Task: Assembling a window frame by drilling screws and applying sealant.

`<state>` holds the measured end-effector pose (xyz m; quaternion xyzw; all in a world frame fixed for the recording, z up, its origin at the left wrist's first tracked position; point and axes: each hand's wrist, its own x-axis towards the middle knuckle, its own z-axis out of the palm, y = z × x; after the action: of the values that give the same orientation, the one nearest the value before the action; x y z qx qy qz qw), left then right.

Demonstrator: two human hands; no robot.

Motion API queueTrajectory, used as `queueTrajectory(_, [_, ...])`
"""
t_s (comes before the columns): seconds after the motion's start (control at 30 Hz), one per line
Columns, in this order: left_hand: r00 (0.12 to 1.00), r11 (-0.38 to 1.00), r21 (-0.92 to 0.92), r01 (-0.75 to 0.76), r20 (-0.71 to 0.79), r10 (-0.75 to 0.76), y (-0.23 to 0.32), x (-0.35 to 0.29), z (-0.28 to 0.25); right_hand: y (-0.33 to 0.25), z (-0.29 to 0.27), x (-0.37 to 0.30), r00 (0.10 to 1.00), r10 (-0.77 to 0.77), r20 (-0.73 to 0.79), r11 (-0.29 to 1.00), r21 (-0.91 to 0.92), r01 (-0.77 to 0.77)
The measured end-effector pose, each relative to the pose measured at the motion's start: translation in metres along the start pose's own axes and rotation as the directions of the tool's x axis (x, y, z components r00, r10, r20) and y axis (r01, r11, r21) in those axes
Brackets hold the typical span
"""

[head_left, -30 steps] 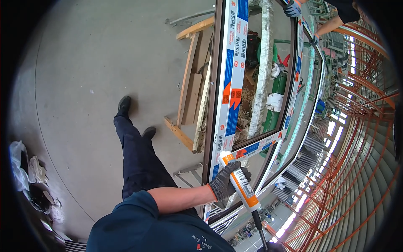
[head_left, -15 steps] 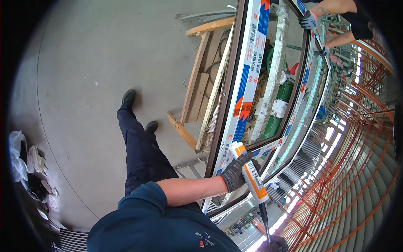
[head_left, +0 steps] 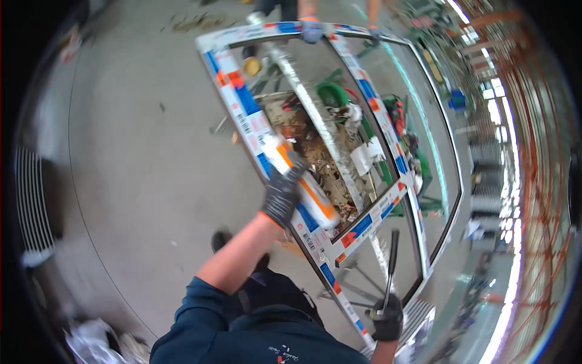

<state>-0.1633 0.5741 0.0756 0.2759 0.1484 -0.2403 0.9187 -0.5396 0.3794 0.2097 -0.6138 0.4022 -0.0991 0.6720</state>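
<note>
My left hand (head_left: 284, 193), in a dark grey knit glove, is closed around a white and orange sealant cartridge (head_left: 316, 200). The cartridge lies slanted over the near left bar of a window frame (head_left: 245, 118) covered in printed protective film; whether it touches the bar cannot be told. Lower right, my gloved right hand (head_left: 388, 318) grips the metal shaft of a slim tool with a black handle (head_left: 393, 255). That handle points up and away, apart from the cartridge. Blur softens the edges of both hands.
At the far end, another person's gloved hands (head_left: 311, 29) are on the frame. Beneath it are a debris-strewn surface, a green container (head_left: 331, 94) and a wrapped bar (head_left: 315, 118). Stacked metal profiles (head_left: 33, 200) lie left; orange racks (head_left: 542, 182) stand right.
My view has swung, and more of the window frame shows. The tool's black end has come away from the cartridge, and my two hands are farther apart. Both items remain held.
</note>
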Motion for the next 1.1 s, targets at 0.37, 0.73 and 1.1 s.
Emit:
queueTrajectory(0.37, [0.979, 0.953, 0.23, 0.196, -0.094, -0.179, 0.046, 0.025, 0.075, 0.068, 0.164, 0.33, 0.938, -0.044, 0.345, 0.404, -0.852, 0.332])
queueTrajectory(0.73, [0.85, 0.838, 0.3, 0.456, -0.424, -0.311, -0.143, 0.169, -0.018, 0.022, 0.103, 0.293, 0.739, -0.626, 0.249, 0.531, -0.558, 0.638])
queueTrajectory(1.1, [0.698, 0.633, 0.306, 0.712, -0.415, -0.584, -0.288, 0.222, -0.065, 0.075, -0.111, 0.298, 0.91, -0.297, -0.288, 0.923, -0.331, 0.196])
